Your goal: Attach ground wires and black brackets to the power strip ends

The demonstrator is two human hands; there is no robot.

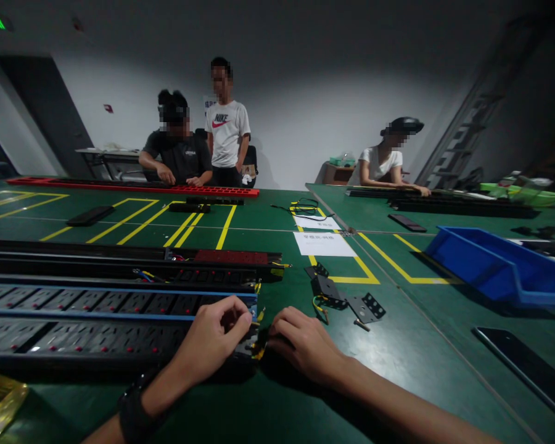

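Socket strip (87,338), black with red buttons, lies lengthwise toward the near edge of the green tabletop (420,351), left part. Left hand (213,336) at strip's right end, thumb and fingers curled together; cannot tell what they grip. Right hand (303,345) beside yellow wire (258,354), fingers curled, grip hidden. Blue bin (490,265) toward right edge.
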